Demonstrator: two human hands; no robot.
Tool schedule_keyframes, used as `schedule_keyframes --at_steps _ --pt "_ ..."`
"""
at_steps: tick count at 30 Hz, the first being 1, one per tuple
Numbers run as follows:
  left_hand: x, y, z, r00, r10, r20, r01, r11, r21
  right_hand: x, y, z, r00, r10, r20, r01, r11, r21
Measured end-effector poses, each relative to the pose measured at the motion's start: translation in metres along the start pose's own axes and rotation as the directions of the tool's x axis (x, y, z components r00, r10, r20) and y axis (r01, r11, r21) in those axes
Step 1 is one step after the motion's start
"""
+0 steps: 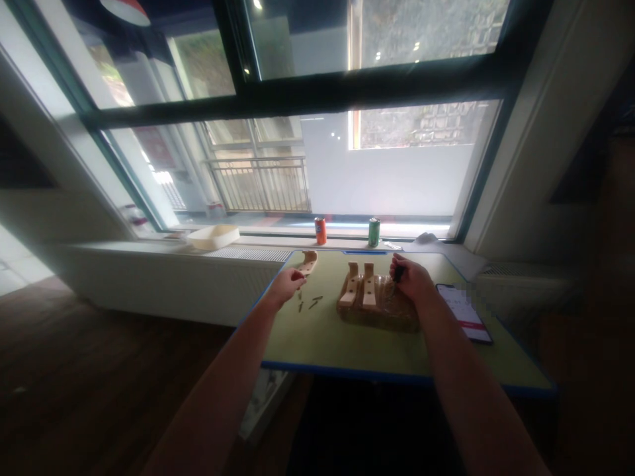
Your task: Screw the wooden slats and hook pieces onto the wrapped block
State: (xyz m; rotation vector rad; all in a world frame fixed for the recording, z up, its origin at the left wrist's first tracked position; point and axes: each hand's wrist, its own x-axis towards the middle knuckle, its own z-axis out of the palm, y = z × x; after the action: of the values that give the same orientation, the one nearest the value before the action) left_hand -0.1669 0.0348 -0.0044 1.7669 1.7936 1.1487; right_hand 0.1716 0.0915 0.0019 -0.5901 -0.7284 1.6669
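"Two pale wooden pieces rest on the brown wrapped block, right? Where does that sit?"

"On the tabletop, about midway between the forearms. Both pieces have holes in them and an upturned far end, and they lie side by side toward the block's left end."

"What is the right hand doing?"

"It's curled around a small black object, over the block's right end. Too little of it shows to say what it is."

"And the left hand?"

"Thumb and fingers are drawn together, just beside another wooden piece near the far left corner. I can't tell whether they pinch anything."

"Those little dark slivers?"

"Loose on the tabletop, between the left hand and the block; too small to make out further."

"Anything else about?"

"A phone lies to the right of the right forearm, and beyond the far edge stand an orange can and a green can."
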Motion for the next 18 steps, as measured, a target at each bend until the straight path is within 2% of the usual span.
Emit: schedule_keyframes --at_steps 5,7,8,10,13,15,18 --pt "0.001 0.032 0.023 0.998 0.053 -0.044 -0.061 0.979 -0.197 0.001 0.001 0.001 1.0 0.009 -0.016 -0.009 1.0 0.011" --pt "0.004 0.052 0.038 0.995 0.101 -0.002 -0.098 0.958 -0.268 0.003 0.002 0.001 0.999 0.011 -0.036 -0.01 1.0 0.02" --pt "0.006 0.063 0.045 0.987 0.149 0.063 -0.118 0.928 -0.353 0.004 0.003 0.001 0.999 0.012 -0.05 -0.011 1.0 0.024" --pt "0.011 0.081 0.058 0.951 0.231 0.206 -0.118 0.886 -0.448 0.005 0.003 0.002 0.997 0.011 -0.076 -0.009 1.0 0.028" --pt "0.022 0.098 0.07 0.865 0.322 0.385 -0.109 0.87 -0.481 0.004 0.002 0.005 0.995 0.004 -0.104 -0.001 1.0 0.028" --pt "0.028 0.102 0.075 0.825 0.366 0.43 -0.112 0.852 -0.511 0.004 0.002 0.007 0.993 0.006 -0.114 -0.004 1.0 0.021" --pt "0.03 0.101 0.081 0.806 0.398 0.438 -0.12 0.834 -0.538 0.003 0.002 0.01 0.992 0.01 -0.123 -0.009 1.0 0.009"
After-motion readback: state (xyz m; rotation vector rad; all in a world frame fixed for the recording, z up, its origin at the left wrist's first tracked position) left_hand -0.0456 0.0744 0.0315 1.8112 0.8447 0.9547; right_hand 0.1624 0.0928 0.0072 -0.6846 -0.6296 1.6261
